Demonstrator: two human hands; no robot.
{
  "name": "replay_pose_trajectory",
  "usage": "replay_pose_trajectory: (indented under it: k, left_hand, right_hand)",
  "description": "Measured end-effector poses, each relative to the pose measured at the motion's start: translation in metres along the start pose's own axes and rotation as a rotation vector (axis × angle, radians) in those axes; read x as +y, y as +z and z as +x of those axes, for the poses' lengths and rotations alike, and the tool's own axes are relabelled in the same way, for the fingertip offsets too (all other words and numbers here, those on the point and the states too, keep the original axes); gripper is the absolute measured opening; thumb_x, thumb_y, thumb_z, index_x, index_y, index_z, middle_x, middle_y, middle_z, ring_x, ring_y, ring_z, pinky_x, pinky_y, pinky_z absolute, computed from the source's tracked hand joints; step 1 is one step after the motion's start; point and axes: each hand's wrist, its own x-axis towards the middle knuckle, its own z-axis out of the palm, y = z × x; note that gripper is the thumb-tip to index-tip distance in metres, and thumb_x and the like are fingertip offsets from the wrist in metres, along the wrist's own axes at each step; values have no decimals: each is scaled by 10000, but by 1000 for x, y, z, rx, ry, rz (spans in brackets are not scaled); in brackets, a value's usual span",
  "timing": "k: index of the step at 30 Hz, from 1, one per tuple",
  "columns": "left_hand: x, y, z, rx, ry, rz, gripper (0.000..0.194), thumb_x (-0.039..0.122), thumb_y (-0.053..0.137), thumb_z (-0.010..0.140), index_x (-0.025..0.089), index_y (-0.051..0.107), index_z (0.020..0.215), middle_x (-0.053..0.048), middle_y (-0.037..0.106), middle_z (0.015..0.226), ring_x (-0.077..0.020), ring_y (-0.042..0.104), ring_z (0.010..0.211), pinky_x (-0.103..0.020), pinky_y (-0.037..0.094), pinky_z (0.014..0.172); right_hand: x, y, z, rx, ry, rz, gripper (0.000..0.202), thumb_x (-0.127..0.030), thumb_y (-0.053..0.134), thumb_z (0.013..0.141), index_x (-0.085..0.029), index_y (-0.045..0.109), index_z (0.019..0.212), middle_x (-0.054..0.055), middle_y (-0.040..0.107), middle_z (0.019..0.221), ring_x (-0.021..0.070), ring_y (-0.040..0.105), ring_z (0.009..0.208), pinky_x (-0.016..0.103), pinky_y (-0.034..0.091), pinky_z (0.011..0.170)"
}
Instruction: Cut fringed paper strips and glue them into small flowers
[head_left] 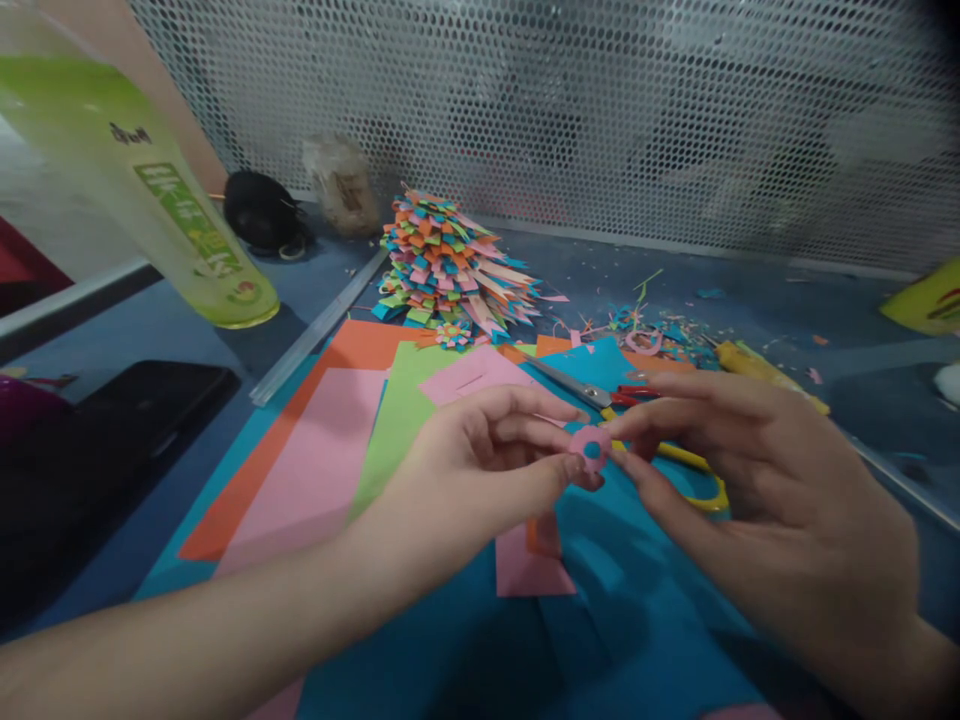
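A small pink paper flower [592,449] with a blue round centre is held up over the blue paper [622,620]. My left hand [487,450] pinches its left side between thumb and fingers. From the right, my right hand [757,490] grips the flower's other edge with thumb and fingertips. Bits of blue paper show behind the flower, partly hidden by my fingers. Just beyond my hands lie scissors [577,385] with red and yellow handles, partly covered by my right hand. Below the flower rest a pink paper strip [525,565] and a small orange piece [544,535].
Colored sheets, including orange paper [360,345] and green paper [405,400], spread under my arms. Behind stands a cone of colorful paper strips [450,265], with paper scraps [667,335] to its right. A green bottle [187,220] and black phone [150,410] sit left; a perforated metal panel [562,110] closes the back.
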Motion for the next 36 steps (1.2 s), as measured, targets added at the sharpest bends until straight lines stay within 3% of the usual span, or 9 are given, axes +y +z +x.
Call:
replay_pose_trajectory:
  k: [3, 7, 10, 13, 19, 26, 32, 36]
  left_hand:
    - [-1, 0, 2, 4, -17, -42, 205, 29, 700, 653, 101, 591, 810, -1, 659, 642, -115, 639, 547, -135, 484, 361]
    - [-4, -2, 1, -64, -11, -47, 167, 78, 718, 665, 110, 627, 801, -9, 683, 688, -84, 609, 499, -133, 479, 365]
    - [-4, -4, 1, -59, -12, -23, 137, 114, 706, 692, 114, 634, 809, -18, 693, 693, -98, 614, 497, -151, 477, 359]
    - [-3, -4, 0, -47, -18, 2, 153, 146, 707, 704, 121, 633, 836, -18, 708, 696, -80, 589, 436, -155, 471, 367]
    - [0, -1, -1, -28, 0, 41, 222, 134, 712, 697, 121, 618, 897, -16, 720, 680, -75, 588, 416, -151, 463, 401]
    - [2, 0, -3, -20, 7, 92, 305, 98, 681, 708, 150, 585, 992, 6, 712, 642, -103, 625, 471, -154, 469, 411]
    - [3, 1, -3, -27, 21, 95, 335, 84, 677, 692, 152, 574, 1003, 5, 706, 630, -138, 654, 528, -166, 486, 397]
    - [2, 1, -3, -25, 12, 96, 347, 75, 675, 695, 140, 567, 1018, 6, 704, 617, -90, 591, 415, -158, 487, 391]
  right_hand:
    - [2, 1, -2, -2, 23, 8, 388, -246, 615, 791, -268, 496, 1160, -11, 684, 939, 158, 671, 817, 282, 564, 735]
    - [0, -1, 0, -27, 15, -66, 326, -275, 617, 794, -241, 565, 1114, -1, 701, 900, 187, 680, 800, 315, 581, 709]
    - [-2, -3, 3, -28, -56, -156, 193, -275, 581, 819, -232, 665, 988, 12, 708, 922, 212, 677, 859, 350, 580, 763]
    - [-2, -3, 3, -17, -147, -194, 190, -255, 545, 845, -206, 687, 961, 35, 702, 989, 219, 668, 913, 355, 571, 810]
    - [2, -3, -1, -77, -231, -227, 219, -233, 482, 892, -205, 659, 1018, 51, 685, 1050, 243, 662, 936, 382, 582, 761]
    - [2, -7, 4, -76, -288, -292, 178, -246, 521, 867, -205, 678, 942, 54, 705, 977, 227, 688, 793, 340, 590, 627]
    - [3, -7, 1, -120, -281, -236, 227, -213, 518, 868, -196, 650, 1051, 42, 695, 1012, 210, 669, 883, 351, 574, 760]
    - [4, -8, 0, -134, -285, -193, 214, -186, 515, 861, -175, 646, 1031, 48, 690, 1016, 204, 661, 898, 343, 565, 792]
